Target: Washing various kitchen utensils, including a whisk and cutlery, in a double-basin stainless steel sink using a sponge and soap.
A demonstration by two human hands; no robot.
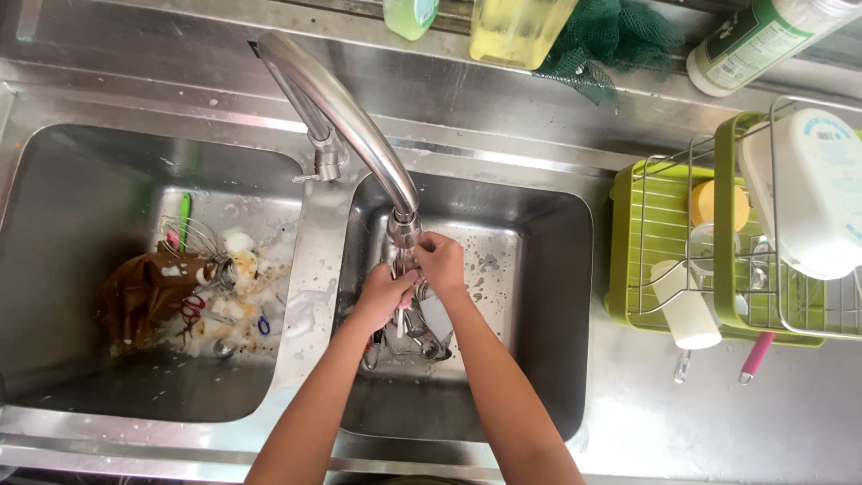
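Observation:
Both my hands are under the spout of the steel tap (359,135), over the right sink basin (539,296). My left hand (382,296) and my right hand (440,262) close together on a small metal utensil (403,262) that stands upright between them; its exact kind is hidden by the fingers. Below the hands, several metal utensils (420,334) lie on the basin floor.
The left basin (72,207) holds a brown cloth (139,292), a wire whisk (193,235), soapy foam and small utensils. A green drying rack (633,269) with white containers stands at the right. Bottles and a green net (611,40) line the back ledge.

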